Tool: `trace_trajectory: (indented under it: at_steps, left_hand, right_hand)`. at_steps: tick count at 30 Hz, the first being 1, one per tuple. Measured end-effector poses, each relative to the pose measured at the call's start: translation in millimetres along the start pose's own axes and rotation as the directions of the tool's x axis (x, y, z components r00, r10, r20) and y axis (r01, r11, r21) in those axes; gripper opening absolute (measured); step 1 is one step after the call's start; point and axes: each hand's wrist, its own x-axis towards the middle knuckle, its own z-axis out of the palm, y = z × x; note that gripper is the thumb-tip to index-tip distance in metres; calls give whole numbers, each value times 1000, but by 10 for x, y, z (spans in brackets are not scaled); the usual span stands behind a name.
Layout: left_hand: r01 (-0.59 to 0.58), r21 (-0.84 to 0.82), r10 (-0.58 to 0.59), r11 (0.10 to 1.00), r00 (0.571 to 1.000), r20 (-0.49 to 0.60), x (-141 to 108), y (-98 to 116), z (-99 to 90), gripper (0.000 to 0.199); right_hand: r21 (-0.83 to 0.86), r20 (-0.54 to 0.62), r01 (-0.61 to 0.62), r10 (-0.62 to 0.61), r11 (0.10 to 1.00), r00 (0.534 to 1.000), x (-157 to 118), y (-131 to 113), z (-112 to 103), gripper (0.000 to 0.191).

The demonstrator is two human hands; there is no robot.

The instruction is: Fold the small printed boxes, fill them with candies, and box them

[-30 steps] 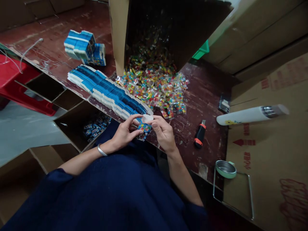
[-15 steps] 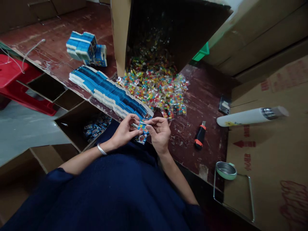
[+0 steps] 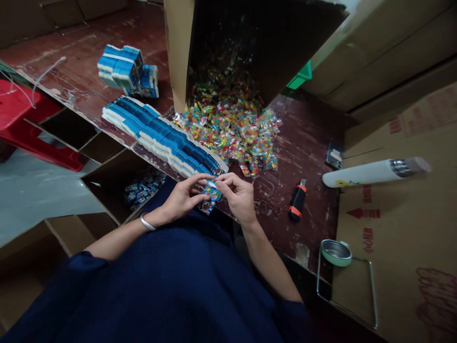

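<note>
Between my hands, near the table's front edge, is a small blue printed packet (image 3: 212, 192). My left hand (image 3: 185, 196) is closed on it, thumb on its front. My right hand (image 3: 238, 193) pinches at the packet's upper right edge; whether its fingertips hold the edge or something smaller is hard to see. Just beyond my fingers lies a long fanned row of flat blue-and-white packets (image 3: 160, 136). Behind that row, small clear bags of multicoloured candies (image 3: 235, 138) spill from a tipped cardboard box (image 3: 177, 57).
Strapped bundles of blue packets (image 3: 123, 66) stand at the back left. To the right are a utility knife (image 3: 297, 202), a white bottle (image 3: 360, 174) and a small metal bowl (image 3: 335, 252). Below the table, an open box holds blue packets (image 3: 143, 188). A red stool (image 3: 21, 114) stands left.
My right hand has turned and its fingers have curled in closer at the packet's top edge. My left fingers have straightened slightly behind the packet.
</note>
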Motion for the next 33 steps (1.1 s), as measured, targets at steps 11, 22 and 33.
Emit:
trace_trajectory:
  at_steps: [11, 22, 33]
  left_hand:
    - [131, 525, -95, 841, 991, -96, -257, 436, -965, 28]
    - [156, 654, -61, 740, 984, -165, -234, 445, -1171, 26]
    - [-123, 434, 226, 893, 955, -193, -55, 391, -523, 24]
  right_hand:
    - [-615, 127, 170, -116, 770, 985, -178, 443, -89, 47]
    - [-645, 111, 316, -325, 695, 939, -265, 501, -219, 11]
    - [-303, -350, -4, -108, 953, 930, -332, 22, -120, 12]
